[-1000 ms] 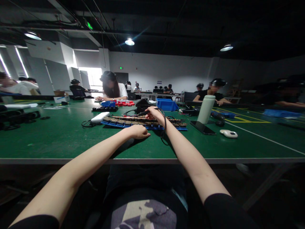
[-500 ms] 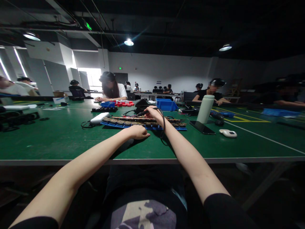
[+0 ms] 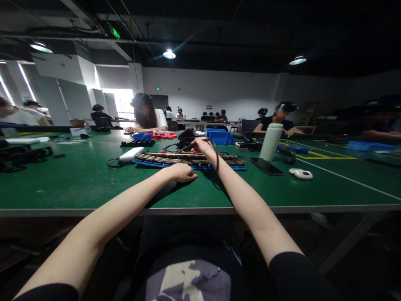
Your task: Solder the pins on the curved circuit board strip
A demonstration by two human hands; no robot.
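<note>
Near the middle of the frame, the right hand (image 3: 202, 147) is clamped on a dark pen-like tool (image 3: 188, 147), whose black cable (image 3: 216, 158) loops by the wrist. Lower and slightly left, the left hand (image 3: 183, 173) is curled, apart from the right; whether it grips anything I cannot tell. Under and around them, at the centre, lies a blue holder (image 3: 232, 168) bearing thin golden strips (image 3: 150, 158). A white device (image 3: 131, 154) sits at its left end on the green counter (image 3: 94, 188). Right of centre stand a pale green bottle (image 3: 271, 143) and, just before it, a black phone (image 3: 267, 166). Beyond, upper centre, is a blue bin (image 3: 219, 136).
</note>
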